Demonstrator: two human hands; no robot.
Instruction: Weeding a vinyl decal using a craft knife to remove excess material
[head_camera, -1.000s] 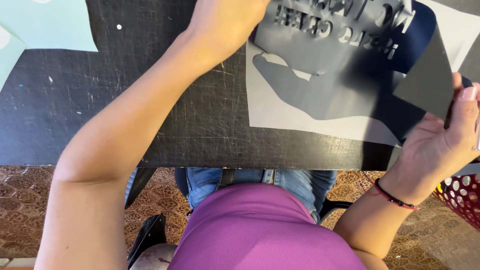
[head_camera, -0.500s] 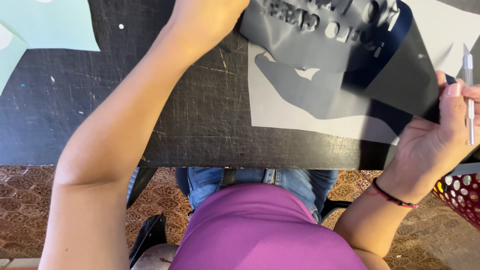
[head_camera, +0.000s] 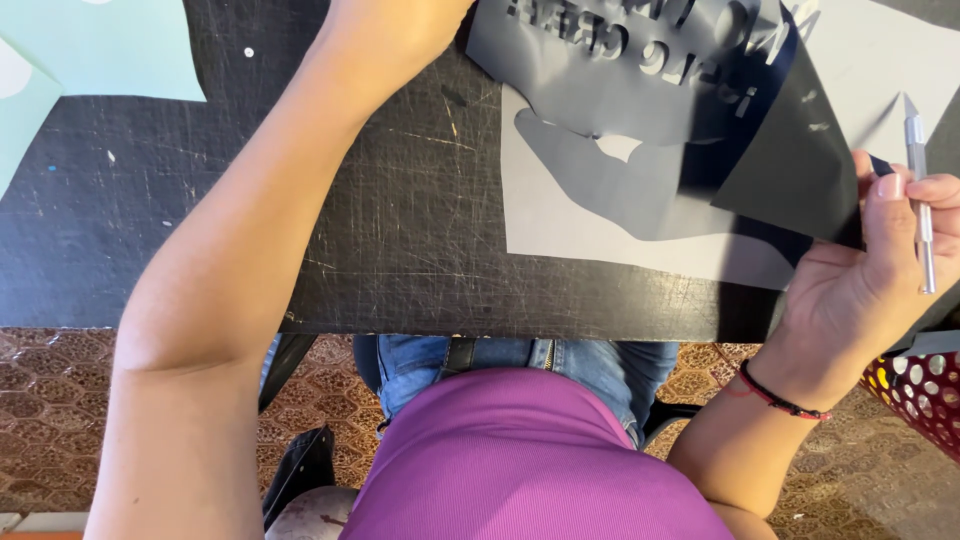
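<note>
My right hand (head_camera: 880, 270) holds a silver craft knife (head_camera: 920, 200) and pinches the corner of a dark vinyl sheet (head_camera: 780, 150), lifting it off a white backing sheet (head_camera: 600, 225). The vinyl has cut-out letters near the top edge. My left hand (head_camera: 400, 30) rests at the top of the view, pressing on the vinyl's upper left part; its fingers are cut off by the frame. Everything lies on a scratched black table (head_camera: 380, 230).
Pale green paper (head_camera: 110, 60) lies at the table's far left. A red perforated basket (head_camera: 920, 390) stands at the right below the table edge. My lap, in jeans and a purple top, is under the near edge, above a patterned floor (head_camera: 60, 420).
My right hand has turned so the knife shows upright, and it has drawn the dark vinyl corner further up and right. The left hand has stayed in place.
</note>
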